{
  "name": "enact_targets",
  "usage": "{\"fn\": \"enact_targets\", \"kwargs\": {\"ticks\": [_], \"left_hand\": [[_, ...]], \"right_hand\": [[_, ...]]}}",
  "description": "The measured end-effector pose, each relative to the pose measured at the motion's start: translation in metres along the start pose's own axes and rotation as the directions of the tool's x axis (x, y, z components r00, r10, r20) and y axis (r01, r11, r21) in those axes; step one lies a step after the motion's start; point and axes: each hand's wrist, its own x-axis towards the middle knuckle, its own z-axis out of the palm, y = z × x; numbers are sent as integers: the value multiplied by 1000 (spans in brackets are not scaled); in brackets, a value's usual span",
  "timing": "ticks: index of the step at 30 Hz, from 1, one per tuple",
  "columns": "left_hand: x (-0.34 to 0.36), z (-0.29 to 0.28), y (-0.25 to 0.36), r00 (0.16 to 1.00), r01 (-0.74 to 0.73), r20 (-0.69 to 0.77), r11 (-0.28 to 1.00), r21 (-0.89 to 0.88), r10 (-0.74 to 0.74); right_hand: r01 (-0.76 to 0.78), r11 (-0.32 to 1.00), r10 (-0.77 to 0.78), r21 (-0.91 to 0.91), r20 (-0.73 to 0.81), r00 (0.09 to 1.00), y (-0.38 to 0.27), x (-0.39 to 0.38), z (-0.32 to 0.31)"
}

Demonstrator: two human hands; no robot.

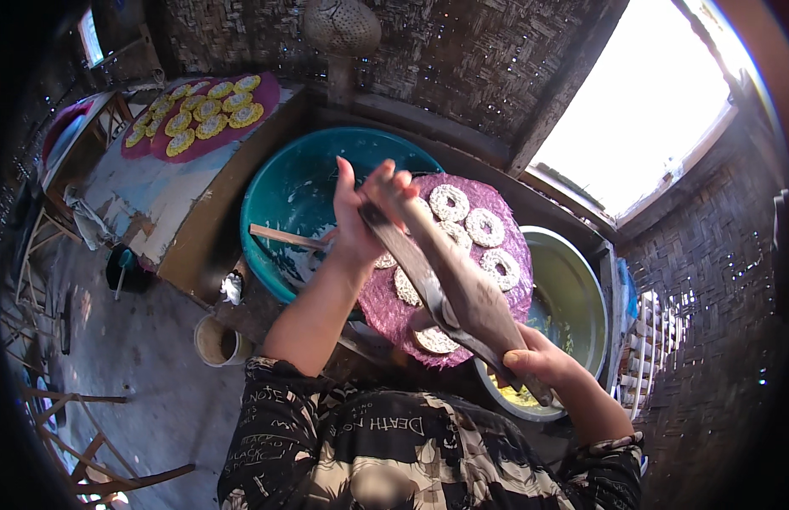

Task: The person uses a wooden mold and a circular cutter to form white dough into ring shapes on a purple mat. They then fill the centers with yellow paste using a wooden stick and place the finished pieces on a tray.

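A long wooden tool of two narrow pieces runs slantwise in front of me, its near end at the right. My right hand is closed round that near end, thumb on top. At the far end, my left hand grips the wood, its fingertips curled at the edge and one digit pointing up. Below the tool lies a purple fibrous round mat bearing several pale, rough-textured rings. The tool covers part of the mat and some rings. Part of the teal basin shows beyond my left hand.
A wooden stick rests in the basin with whitish residue. A green-grey metal basin stands right, a small bucket left. Yellow-edged rings on purple mats cover a table at far left. A bright window is upper right.
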Motion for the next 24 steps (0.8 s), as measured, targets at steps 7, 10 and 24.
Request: {"fn": "enact_targets", "kwargs": {"ticks": [7, 10, 24], "left_hand": [[-61, 52, 13, 978, 202, -203, 403, 893, -40], [-138, 32, -3, 960, 206, -182, -93, 974, 214], [-370, -1, 86, 496, 867, -469, -383, 320, 731]], "right_hand": [[370, 929, -370, -17, 5, 929, -15, 19, 56], [433, 893, -393, -118, 264, 881, 7, 39, 83], [-300, 322, -104, -898, -349, 931, 208, 112, 47]]}}
